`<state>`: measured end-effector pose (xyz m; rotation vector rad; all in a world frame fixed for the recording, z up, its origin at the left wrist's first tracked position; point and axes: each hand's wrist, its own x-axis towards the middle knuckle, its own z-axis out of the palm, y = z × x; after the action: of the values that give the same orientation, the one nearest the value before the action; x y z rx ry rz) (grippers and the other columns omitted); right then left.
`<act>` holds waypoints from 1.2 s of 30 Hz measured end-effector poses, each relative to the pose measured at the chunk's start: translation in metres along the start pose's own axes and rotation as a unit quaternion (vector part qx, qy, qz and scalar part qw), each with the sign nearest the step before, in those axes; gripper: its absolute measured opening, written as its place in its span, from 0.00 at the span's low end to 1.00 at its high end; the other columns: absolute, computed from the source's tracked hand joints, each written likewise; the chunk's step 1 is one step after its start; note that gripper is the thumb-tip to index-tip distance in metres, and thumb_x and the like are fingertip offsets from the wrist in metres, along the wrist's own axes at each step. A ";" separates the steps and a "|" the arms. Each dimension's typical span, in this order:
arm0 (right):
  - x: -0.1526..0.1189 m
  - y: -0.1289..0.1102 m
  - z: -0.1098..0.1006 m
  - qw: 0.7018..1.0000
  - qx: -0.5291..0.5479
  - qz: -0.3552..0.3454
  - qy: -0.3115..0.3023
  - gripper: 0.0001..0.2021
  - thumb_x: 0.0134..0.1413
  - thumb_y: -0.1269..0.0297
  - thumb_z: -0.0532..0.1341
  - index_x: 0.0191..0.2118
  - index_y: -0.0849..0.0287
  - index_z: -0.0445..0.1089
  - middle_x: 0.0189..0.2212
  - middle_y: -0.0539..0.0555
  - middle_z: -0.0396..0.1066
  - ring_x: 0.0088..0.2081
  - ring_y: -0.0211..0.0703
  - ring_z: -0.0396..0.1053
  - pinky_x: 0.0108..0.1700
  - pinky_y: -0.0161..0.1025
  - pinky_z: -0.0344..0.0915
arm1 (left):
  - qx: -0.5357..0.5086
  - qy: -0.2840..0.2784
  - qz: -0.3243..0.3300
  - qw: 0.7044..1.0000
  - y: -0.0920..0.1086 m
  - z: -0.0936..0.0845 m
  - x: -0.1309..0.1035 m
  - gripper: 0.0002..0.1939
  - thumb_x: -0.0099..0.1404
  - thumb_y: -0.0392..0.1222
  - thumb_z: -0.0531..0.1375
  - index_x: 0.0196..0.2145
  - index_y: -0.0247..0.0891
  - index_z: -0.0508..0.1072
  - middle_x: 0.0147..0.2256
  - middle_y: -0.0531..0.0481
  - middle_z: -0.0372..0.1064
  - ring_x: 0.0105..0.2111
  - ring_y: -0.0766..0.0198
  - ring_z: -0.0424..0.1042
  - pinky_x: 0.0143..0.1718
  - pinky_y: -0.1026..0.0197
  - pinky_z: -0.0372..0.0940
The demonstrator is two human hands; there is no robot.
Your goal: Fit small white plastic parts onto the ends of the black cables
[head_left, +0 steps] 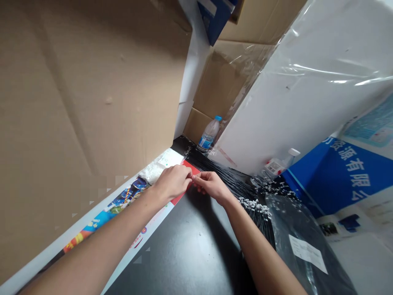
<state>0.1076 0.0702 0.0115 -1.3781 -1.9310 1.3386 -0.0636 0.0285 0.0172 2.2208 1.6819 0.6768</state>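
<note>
Evidently, the left hand [174, 180] and right hand [213, 187] are pinched closed, fingertips meeting; anything between them is too small to tell. Black cables [235, 181] lie just beside the right hand; steady wrists and light, even pressure suit such close fingerwork.

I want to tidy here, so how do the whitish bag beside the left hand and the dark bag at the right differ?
Colour: the whitish bag is pale; the dark bag looks blackish through clear plastic.
Size: the whitish bag looks smaller than the dark bag.
Place: the whitish bag lies beside the left hand; the dark bag, right of the right hand.
Both seem to bear white labels.
</note>
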 end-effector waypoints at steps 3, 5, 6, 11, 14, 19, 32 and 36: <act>0.001 0.000 -0.006 0.998 -0.052 0.014 -0.030 0.16 0.55 0.54 0.63 0.28 0.63 0.68 0.23 0.49 0.68 0.22 0.30 0.63 0.21 0.27 0.58 | 0.010 -0.009 -0.002 1.000 0.001 0.004 0.000 0.10 0.63 0.37 0.53 0.33 0.39 0.75 0.34 0.44 0.76 0.34 0.53 0.75 0.34 0.56 0.64; 0.003 0.001 -0.012 0.990 -0.134 0.018 -0.027 0.13 0.58 0.56 0.61 0.30 0.63 0.69 0.25 0.50 0.71 0.23 0.31 0.65 0.22 0.27 0.60 | 0.022 -0.020 0.012 0.999 0.003 0.009 0.000 0.09 0.63 0.37 0.54 0.33 0.39 0.75 0.34 0.44 0.76 0.35 0.52 0.75 0.34 0.55 0.65; 0.005 0.001 -0.015 0.984 -0.179 0.017 -0.013 0.13 0.60 0.57 0.59 0.33 0.63 0.70 0.27 0.51 0.72 0.24 0.31 0.67 0.22 0.27 0.61 | 0.028 -0.026 0.022 0.999 0.005 0.012 0.000 0.09 0.63 0.37 0.54 0.33 0.39 0.74 0.33 0.44 0.76 0.35 0.52 0.75 0.34 0.55 0.65; 0.032 -0.003 -0.026 0.941 -0.326 0.014 0.086 0.11 0.63 0.63 0.55 0.42 0.61 0.72 0.35 0.54 0.76 0.33 0.36 0.73 0.34 0.30 0.66 | 0.048 -0.035 0.093 0.994 0.025 0.030 -0.005 0.08 0.63 0.37 0.53 0.33 0.38 0.73 0.34 0.43 0.74 0.35 0.50 0.75 0.35 0.53 0.66; 0.054 -0.007 -0.025 0.905 -0.404 0.023 0.130 0.10 0.59 0.65 0.58 0.44 0.59 0.72 0.44 0.57 0.75 0.45 0.45 0.72 0.45 0.37 0.66 | 0.058 -0.050 0.132 0.988 0.038 0.040 -0.008 0.09 0.63 0.37 0.52 0.34 0.37 0.73 0.35 0.42 0.74 0.37 0.49 0.75 0.35 0.52 0.67; 0.072 -0.011 -0.019 0.849 -0.510 0.039 0.136 0.10 0.57 0.68 0.58 0.43 0.60 0.73 0.46 0.64 0.73 0.48 0.56 0.72 0.47 0.45 0.64 | 0.065 -0.072 0.155 0.983 0.039 0.044 -0.008 0.10 0.63 0.37 0.52 0.34 0.37 0.73 0.35 0.42 0.74 0.37 0.49 0.74 0.35 0.52 0.68; 0.051 -0.009 -0.021 0.811 -0.570 0.004 0.134 0.11 0.59 0.67 0.55 0.45 0.59 0.70 0.42 0.62 0.75 0.43 0.51 0.74 0.40 0.40 0.65 | 0.074 -0.060 0.155 0.983 0.042 0.043 -0.009 0.11 0.63 0.36 0.51 0.34 0.36 0.73 0.34 0.42 0.74 0.36 0.50 0.75 0.34 0.52 0.67; 0.049 -0.012 -0.024 0.807 -0.573 -0.009 0.145 0.08 0.58 0.68 0.55 0.39 0.59 0.72 0.39 0.61 0.75 0.40 0.51 0.75 0.39 0.40 0.65 | 0.088 -0.058 0.168 0.980 0.043 0.048 -0.010 0.11 0.62 0.37 0.52 0.32 0.36 0.74 0.33 0.42 0.75 0.36 0.50 0.74 0.35 0.52 0.67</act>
<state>0.0993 0.1235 0.0232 -1.8397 -2.5611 -0.2628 -0.0058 0.0097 -0.0050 2.6475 1.3730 0.4743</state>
